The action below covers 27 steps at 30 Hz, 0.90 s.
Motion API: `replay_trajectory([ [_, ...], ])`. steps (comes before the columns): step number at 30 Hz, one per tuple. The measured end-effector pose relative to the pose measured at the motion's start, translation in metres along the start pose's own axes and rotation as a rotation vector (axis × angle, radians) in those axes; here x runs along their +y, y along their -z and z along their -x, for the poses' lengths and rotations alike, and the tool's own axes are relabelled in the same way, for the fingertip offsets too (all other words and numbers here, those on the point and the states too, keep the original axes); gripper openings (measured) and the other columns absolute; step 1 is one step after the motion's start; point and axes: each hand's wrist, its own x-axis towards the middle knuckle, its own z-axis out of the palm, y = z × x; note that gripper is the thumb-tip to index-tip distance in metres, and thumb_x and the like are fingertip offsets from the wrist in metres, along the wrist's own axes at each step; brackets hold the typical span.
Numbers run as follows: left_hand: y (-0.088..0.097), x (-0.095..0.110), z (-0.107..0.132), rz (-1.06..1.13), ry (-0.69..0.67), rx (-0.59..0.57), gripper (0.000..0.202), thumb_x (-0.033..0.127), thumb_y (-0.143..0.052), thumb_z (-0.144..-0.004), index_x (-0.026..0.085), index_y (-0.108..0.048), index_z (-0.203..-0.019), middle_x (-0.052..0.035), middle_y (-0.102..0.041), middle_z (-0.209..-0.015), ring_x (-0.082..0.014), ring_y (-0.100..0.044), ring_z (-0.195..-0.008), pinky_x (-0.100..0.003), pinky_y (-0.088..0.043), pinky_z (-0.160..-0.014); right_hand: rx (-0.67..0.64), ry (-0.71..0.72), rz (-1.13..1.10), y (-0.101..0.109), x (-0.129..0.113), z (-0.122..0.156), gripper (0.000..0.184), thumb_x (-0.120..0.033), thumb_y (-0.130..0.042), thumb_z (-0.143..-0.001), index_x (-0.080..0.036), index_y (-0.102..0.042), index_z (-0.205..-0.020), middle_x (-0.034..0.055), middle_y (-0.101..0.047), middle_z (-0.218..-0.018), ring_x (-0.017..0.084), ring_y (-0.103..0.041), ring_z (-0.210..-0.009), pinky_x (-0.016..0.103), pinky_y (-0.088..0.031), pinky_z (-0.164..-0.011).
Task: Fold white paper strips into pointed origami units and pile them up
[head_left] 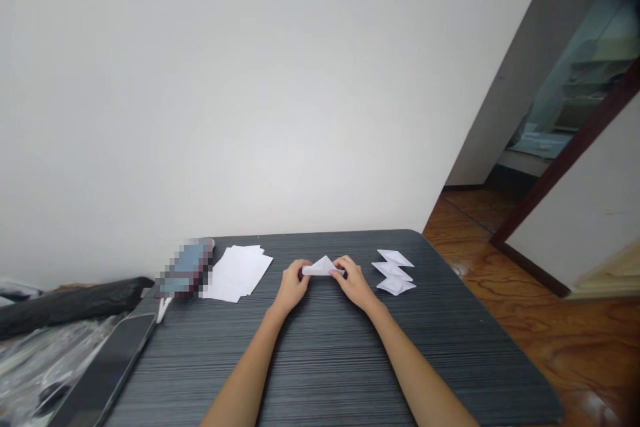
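Note:
Both hands meet over a small folded white paper piece (321, 266) on the dark striped table (320, 360). My left hand (293, 283) pinches its left end with curled fingers. My right hand (351, 278) pinches the right end, fingers bent over the paper. The piece forms a low triangle pointing away from me, and it rests on or just above the table top.
A stack of white sheets (239, 272) lies left of the hands. Three folded paper shapes (395, 271) lie to the right. A blurred-out object (186, 268) sits at the back left, a dark phone (107, 367) at the left edge. Wooden floor and a doorway lie right.

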Motion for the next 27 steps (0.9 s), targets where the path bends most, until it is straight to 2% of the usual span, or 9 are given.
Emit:
replay_trajectory([
  [4, 0.004, 0.009, -0.004, 0.621, 0.144, -0.016, 0.031, 0.033, -0.04, -0.079, 0.01, -0.046, -0.099, -0.0088, -0.061, -0.077, -0.0121, -0.054, -0.057, -0.024, -0.037, -0.054, 0.119, 0.0, -0.235, 0.003, -0.003, -0.006, 0.015, -0.027, -0.043, -0.077, -0.017, -0.055, -0.075, 0.0034, -0.052, -0.077, 0.015, -0.05, -0.073, 0.025, -0.038, -0.061],
  [7, 0.005, 0.02, -0.001, 0.841, 0.134, -0.09, 0.034, 0.038, -0.043, -0.079, 0.008, -0.051, -0.09, -0.0147, -0.062, -0.084, -0.0133, -0.057, -0.06, -0.023, -0.037, -0.053, 0.167, 0.002, -0.279, 0.006, -0.008, -0.006, 0.016, -0.027, -0.046, -0.075, -0.017, -0.057, -0.077, 0.0058, -0.053, -0.085, 0.016, -0.051, -0.078, 0.024, -0.04, -0.058],
  [10, 0.004, 0.026, 0.001, 0.89, 0.158, -0.086, 0.034, 0.039, -0.049, -0.076, 0.007, -0.054, -0.084, -0.0149, -0.063, -0.083, -0.013, -0.058, -0.056, -0.022, -0.037, -0.049, 0.182, 0.036, -0.279, 0.007, -0.011, -0.004, 0.014, -0.026, -0.048, -0.075, -0.017, -0.058, -0.075, 0.007, -0.051, -0.091, 0.017, -0.05, -0.081, 0.025, -0.041, -0.062],
  [14, 0.005, 0.024, 0.001, 0.939, 0.27, -0.065, 0.032, 0.037, -0.051, -0.074, 0.006, -0.057, -0.079, -0.0145, -0.065, -0.077, -0.0146, -0.06, -0.055, -0.021, -0.039, -0.047, 0.199, 0.088, -0.26, 0.007, -0.013, -0.002, 0.012, -0.025, -0.049, -0.075, -0.018, -0.059, -0.075, 0.0066, -0.049, -0.094, 0.014, -0.051, -0.075, 0.028, -0.042, -0.066],
  [20, 0.013, 0.017, -0.002, 0.974, 0.454, -0.075, 0.017, 0.02, -0.053, -0.07, 0.004, -0.058, -0.068, -0.0139, -0.065, -0.066, -0.0161, -0.062, -0.056, -0.022, -0.046, -0.05, 0.156, 0.107, -0.375, 0.008, -0.014, -0.002, 0.008, -0.022, -0.055, -0.071, -0.019, -0.06, -0.077, 0.0073, -0.045, -0.099, 0.016, -0.052, -0.083, 0.031, -0.042, -0.074],
  [22, 0.016, 0.016, -0.003, 0.963, 0.476, -0.071, 0.013, 0.015, -0.052, -0.069, 0.004, -0.058, -0.067, -0.0114, -0.064, -0.059, -0.0136, -0.06, -0.051, -0.02, -0.046, -0.049, 0.102, 0.053, -0.538, 0.012, -0.014, -0.003, 0.026, -0.022, -0.056, -0.069, -0.021, -0.055, -0.095, 0.0066, -0.048, -0.098, 0.016, -0.053, -0.085, 0.03, -0.043, -0.074],
  [24, 0.018, 0.016, -0.003, 0.961, 0.47, -0.08, 0.009, 0.012, -0.053, -0.068, 0.005, -0.059, -0.067, -0.0088, -0.063, -0.055, -0.011, -0.059, -0.048, -0.018, -0.046, -0.049, 0.027, -0.008, -0.727, 0.017, -0.012, -0.004, 0.047, -0.022, -0.057, -0.068, -0.024, -0.042, -0.113, 0.0049, -0.051, -0.094, 0.014, -0.054, -0.083, 0.029, -0.045, -0.074],
  [25, 0.02, 0.016, -0.003, 0.961, 0.463, -0.088, 0.008, 0.011, -0.054, -0.067, 0.005, -0.059, -0.067, -0.008, -0.063, -0.055, -0.01, -0.058, -0.047, -0.017, -0.046, -0.049, -0.01, -0.037, -0.799, 0.02, -0.011, -0.004, 0.052, -0.022, -0.057, -0.068, -0.025, -0.039, -0.116, 0.0043, -0.052, -0.092, 0.014, -0.055, -0.081, 0.029, -0.045, -0.074],
  [27, 0.021, 0.016, -0.004, 0.958, 0.456, -0.112, 0.008, 0.012, -0.055, -0.068, 0.005, -0.06, -0.068, -0.0074, -0.063, -0.055, -0.009, -0.057, -0.047, -0.016, -0.046, -0.048, -0.073, -0.086, -0.867, 0.027, -0.009, -0.005, 0.044, -0.023, -0.057, -0.068, -0.022, -0.045, -0.11, 0.0044, -0.055, -0.09, 0.014, -0.057, -0.078, 0.03, -0.045, -0.074],
])
